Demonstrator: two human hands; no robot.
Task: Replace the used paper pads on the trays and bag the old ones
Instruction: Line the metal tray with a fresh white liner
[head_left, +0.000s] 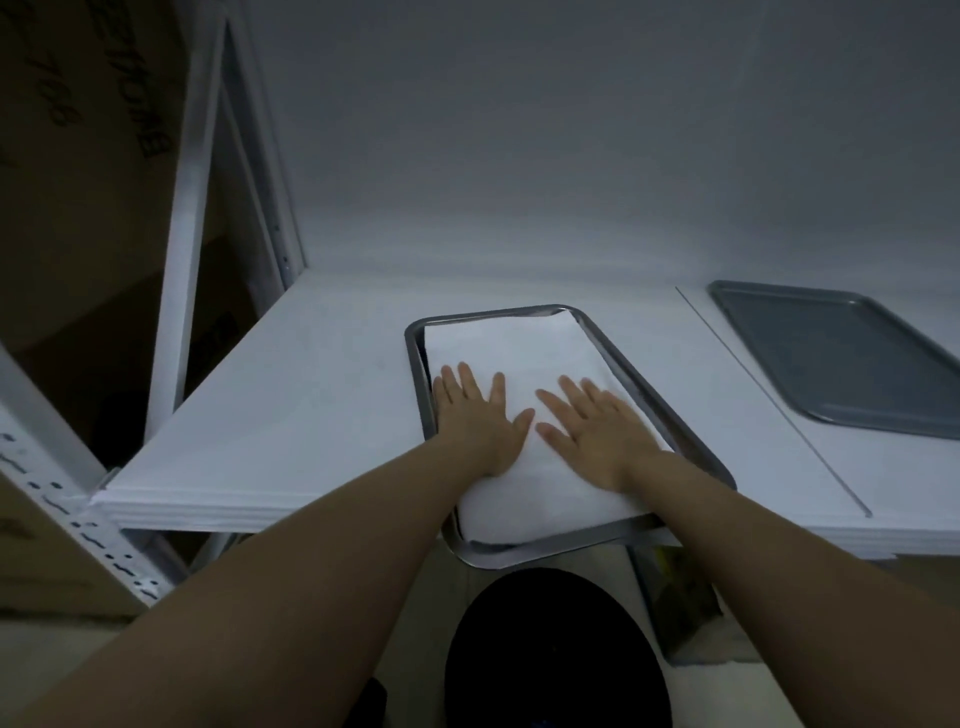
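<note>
both hands are laid flat now: left hand and right hand, fingers straight and spread, palms pressed down on the white paper pad, nothing gripped by either. the thumbs are turned toward each other, close but apart. the pad is seated inside the metal tray, nearly all of the tray's floor is covered by it, and its near end is humped up against the near rim. the tray is set on the white shelf board, with its near end hung out past the front edge. off to the right, well apart, a second metal tray is seen past a thin seam in the board, its grey floor exposed. below the overhanging tray a dark round shape is glimpsed — what it is cannot be told. at the left, a white shelf upright and a cardboard box with printed lettering are caught in shadow.
</note>
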